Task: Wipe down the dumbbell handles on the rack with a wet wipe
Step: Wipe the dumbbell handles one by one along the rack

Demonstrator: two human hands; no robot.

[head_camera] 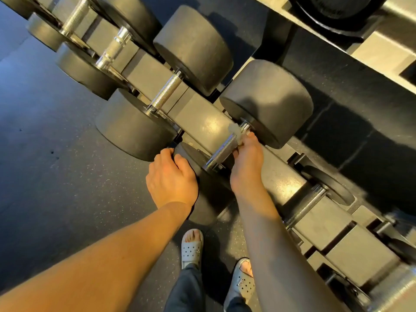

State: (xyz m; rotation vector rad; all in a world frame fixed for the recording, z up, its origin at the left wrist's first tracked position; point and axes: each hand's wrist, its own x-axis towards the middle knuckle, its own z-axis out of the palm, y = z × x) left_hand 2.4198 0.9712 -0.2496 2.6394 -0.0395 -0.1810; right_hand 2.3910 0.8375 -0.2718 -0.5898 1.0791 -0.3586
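Rack holds dumbbells; right hand pinches wet wipe against knurled handle; left hand grips near head.

On dumbbell handle, right grip pinches wet wipe at its fingertips; left grip, just left of it, curls over near weight head.

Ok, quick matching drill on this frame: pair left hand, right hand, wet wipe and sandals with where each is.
1 left hand
2 right hand
3 wet wipe
4 sandals

a on the floor
b against the far end of the knurled handle
c gripping the near weight head
d pinching the wet wipe

Pairs: 1-c, 2-d, 3-b, 4-a
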